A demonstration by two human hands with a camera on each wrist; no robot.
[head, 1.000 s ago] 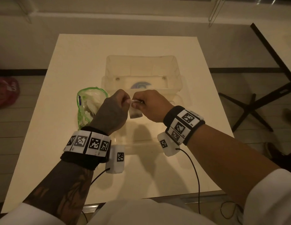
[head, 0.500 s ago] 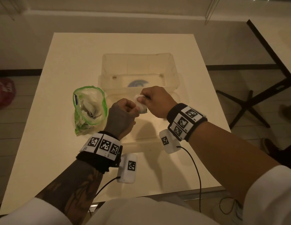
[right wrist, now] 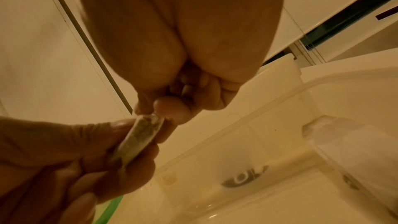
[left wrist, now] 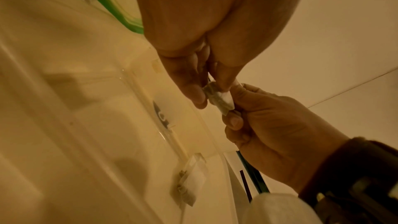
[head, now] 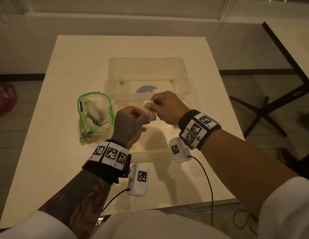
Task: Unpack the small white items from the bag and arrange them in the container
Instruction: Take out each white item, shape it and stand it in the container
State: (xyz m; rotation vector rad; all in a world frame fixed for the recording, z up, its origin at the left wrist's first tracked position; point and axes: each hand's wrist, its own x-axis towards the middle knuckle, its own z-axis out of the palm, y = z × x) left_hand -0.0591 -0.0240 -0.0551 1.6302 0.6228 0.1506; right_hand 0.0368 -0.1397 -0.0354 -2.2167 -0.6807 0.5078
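Both hands hold one small white sachet (head: 149,111) above the near part of the clear plastic container (head: 184,69). My left hand (head: 131,121) pinches its lower end; my right hand (head: 165,107) pinches its upper end. The sachet (left wrist: 218,98) looks flat, with dark filling, and it shows edge-on as the sachet (right wrist: 140,140) in the right wrist view. A clear bag with a green zip rim (head: 94,116) stands open to the left of the container, white items inside. Another sachet (left wrist: 189,185) lies on the container floor.
The container sits mid-table on a cream square table (head: 67,69); a blue round label (head: 146,88) shows on its floor. A red bag (head: 4,99) lies on the floor at left. A black-legged table (head: 288,54) stands to the right.
The hands have shifted right and slightly forward over the container, still holding the sachet between them; the left hand has dropped lower than the right, tilting the sachet.
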